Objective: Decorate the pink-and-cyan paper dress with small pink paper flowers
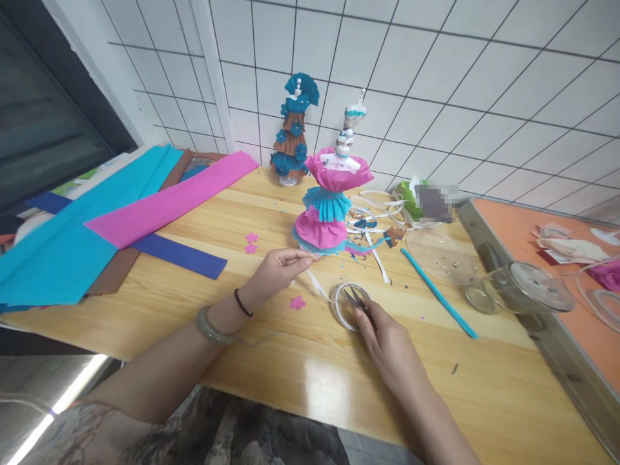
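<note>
My left hand (282, 266) is closed in a pinch near the foot of a tiered pink and turquoise crepe-paper figure (322, 226). A pale strip of tape (317, 284) runs from its fingertips down to a roll of white tape (339, 314). In my right hand (386, 336) is a pair of small scissors (356, 298), blades slightly apart over the roll. Whether the right fingers also touch the roll, I cannot tell. A pink paper flower (297, 303) lies below the left hand, and two more pink paper flowers (250, 243) lie further left.
Crepe-paper strips (145, 206) in turquoise, pink, brown and blue cover the table's left side. A blue and brown paper figure (293, 135) stands by the tiled wall. Clear plastic cups (527, 287), a turquoise rolled strip (438, 294) and paper scraps (365, 224) lie right.
</note>
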Available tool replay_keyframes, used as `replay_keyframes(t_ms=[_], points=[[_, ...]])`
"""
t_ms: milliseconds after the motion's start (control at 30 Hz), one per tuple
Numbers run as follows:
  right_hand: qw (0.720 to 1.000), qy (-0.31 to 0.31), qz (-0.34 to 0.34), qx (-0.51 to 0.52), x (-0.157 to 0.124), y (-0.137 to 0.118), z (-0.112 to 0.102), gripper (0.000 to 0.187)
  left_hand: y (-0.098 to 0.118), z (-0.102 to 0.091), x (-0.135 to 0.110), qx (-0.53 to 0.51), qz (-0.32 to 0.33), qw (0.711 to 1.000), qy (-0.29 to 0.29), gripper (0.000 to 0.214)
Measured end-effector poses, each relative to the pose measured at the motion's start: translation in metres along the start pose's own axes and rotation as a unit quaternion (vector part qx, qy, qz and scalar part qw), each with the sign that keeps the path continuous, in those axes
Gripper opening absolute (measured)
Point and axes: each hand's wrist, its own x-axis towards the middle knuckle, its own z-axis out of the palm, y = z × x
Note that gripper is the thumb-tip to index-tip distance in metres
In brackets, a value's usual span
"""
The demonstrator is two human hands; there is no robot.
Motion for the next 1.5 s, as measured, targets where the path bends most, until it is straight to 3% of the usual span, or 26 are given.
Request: replay_keyframes(t_ms=[167, 367, 500, 633, 800, 900, 1000, 1100, 1233, 1400, 1500], points=[[0.999, 0.027, -0.005, -0.026, -0.003, 0.009, -0.006, 0.045, -0.001, 0.003, -0.002, -0.003, -0.012, 0.999, -0.032, 0.033], [0.990, 0.106, 0.028, -0.087, 0.013, 0.028, -0.020, 0.044, -0.006, 0.012, -0.002, 0.005, -0.001, 0.999, -0.046, 0.029], [0.987, 0.160, 0.007, -0.001, 0.013, 0.026, -0.017, 0.043, -0.004, 0.015, -0.003, 0.004, -0.031, 0.998, -0.047, 0.029], [0.990, 0.118, -0.032, 0.064, 0.009, 0.014, -0.004, 0.043, -0.003, 0.014, -0.004, 0.003, -0.068, 0.996, -0.049, 0.034], [0.997, 0.039, -0.018, -0.070, 0.018, 0.002, -0.001, 0.028, -0.008, 0.011, -0.003, -0.021, -0.094, 0.994, -0.052, 0.041], [0.989, 0.033, -0.023, -0.145, 0.026, -0.004, -0.002, 0.028, -0.008, 0.011, -0.003, -0.034, -0.103, 0.993, -0.051, 0.042], [0.986, 0.043, -0.029, -0.157, 0.031, -0.006, -0.001, 0.029, -0.006, 0.011, -0.003, -0.037, -0.112, 0.992, -0.051, 0.044], [0.995, 0.029, -0.038, -0.091, 0.030, -0.001, 0.000, 0.030, -0.006, 0.010, -0.002, -0.044, -0.114, 0.991, -0.053, 0.043], [0.990, 0.006, -0.013, 0.142, 0.026, 0.013, -0.008, 0.030, -0.008, 0.009, -0.001, -0.065, -0.119, 0.989, -0.062, 0.039], [0.952, 0.076, 0.102, 0.277, 0.026, 0.028, -0.032, 0.036, -0.009, 0.009, 0.000, -0.063, -0.125, 0.988, -0.062, 0.040], [0.949, 0.147, 0.148, 0.235, 0.036, 0.043, -0.046, 0.037, -0.009, 0.009, 0.000, -0.052, -0.121, 0.990, -0.058, 0.041]])
